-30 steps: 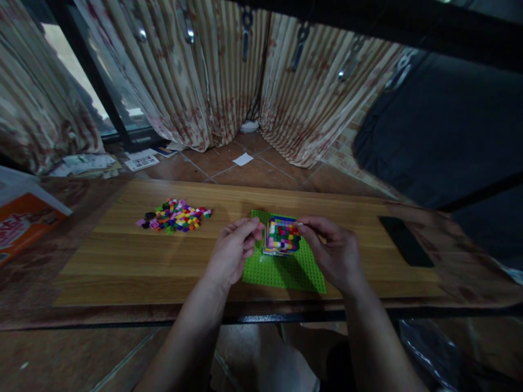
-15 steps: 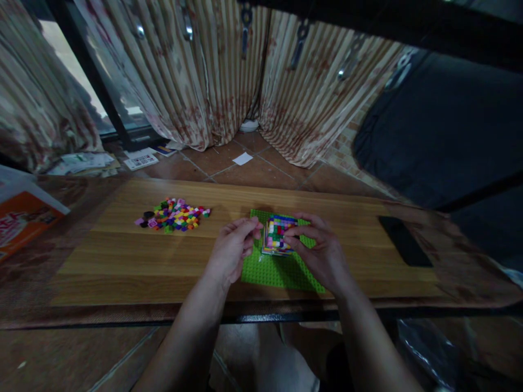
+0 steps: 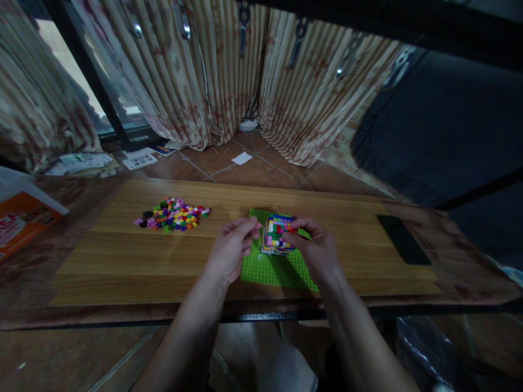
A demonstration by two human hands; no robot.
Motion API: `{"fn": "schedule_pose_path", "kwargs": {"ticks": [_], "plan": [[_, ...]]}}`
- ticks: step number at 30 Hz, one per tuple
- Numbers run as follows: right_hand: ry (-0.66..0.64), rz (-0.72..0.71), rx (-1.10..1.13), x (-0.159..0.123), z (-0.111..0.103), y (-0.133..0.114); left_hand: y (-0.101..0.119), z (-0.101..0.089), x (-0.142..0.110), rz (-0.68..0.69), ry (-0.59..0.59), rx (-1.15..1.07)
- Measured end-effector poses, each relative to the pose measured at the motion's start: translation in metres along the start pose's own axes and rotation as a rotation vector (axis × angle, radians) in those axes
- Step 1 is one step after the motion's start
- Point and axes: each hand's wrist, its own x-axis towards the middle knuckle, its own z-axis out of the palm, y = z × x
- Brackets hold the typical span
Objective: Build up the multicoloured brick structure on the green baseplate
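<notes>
A block-shaped stack of small multicoloured toy bricks (image 3: 275,235) stands on a green studded baseplate (image 3: 265,272). My right hand (image 3: 321,247) is at the stack's right side, thumb and index finger pinched over its top. A bit of red shows between these fingertips, but I cannot tell whether it is a loose brick or part of the stack. Just left of the stack, my left hand (image 3: 235,245) has thumb and forefinger pressed together above the baseplate's left edge. Whatever is in that pinch is too small to make out.
A pile of loose coloured bricks (image 3: 180,215) lies on the left of the wooden tabletop (image 3: 163,267). A dark phone-like slab (image 3: 403,239) rests at the right. An orange-and-white container (image 3: 26,218) stands at the far left. Curtains (image 3: 212,81) hang beyond the table.
My right hand's fingers have drawn closer together, lower over the stack's right side, uncovering more of its back edge. My left hand keeps nearly the same place and pinch.
</notes>
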Motion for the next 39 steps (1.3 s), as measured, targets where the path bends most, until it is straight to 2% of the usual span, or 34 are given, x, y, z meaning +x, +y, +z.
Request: {"fn": "schedule_pose_path", "kwargs": {"ticks": [3,12,16,21,27,29,32,36,39], "plan": [[-0.031,0.038,0.09,0.0,0.001,-0.004,0.0,0.0,0.0,0.002,0.006,-0.002],[-0.105,0.077,0.148,0.0,-0.003,-0.001,-0.001,0.0,0.0,0.001,-0.03,0.007],[-0.055,0.074,0.222,0.005,-0.009,0.003,-0.002,0.0,0.0,0.005,-0.016,0.035],[0.123,-0.035,0.194,0.013,-0.016,0.006,-0.002,0.003,-0.001,0.04,-0.01,0.085],[0.13,-0.117,0.141,0.008,-0.01,0.001,-0.008,0.005,-0.001,0.16,-0.031,0.283],[0.098,-0.151,0.106,0.006,-0.008,-0.002,-0.01,0.004,0.0,0.214,-0.053,0.352],[0.018,-0.28,-0.013,0.001,-0.007,-0.008,-0.012,0.002,0.002,0.261,-0.076,0.426],[-0.118,-0.495,-0.232,-0.006,-0.007,-0.015,-0.012,0.0,0.003,0.295,-0.101,0.45],[-0.199,-0.581,-0.322,-0.009,-0.004,-0.017,-0.011,0.0,0.002,0.292,-0.141,0.441]]}}
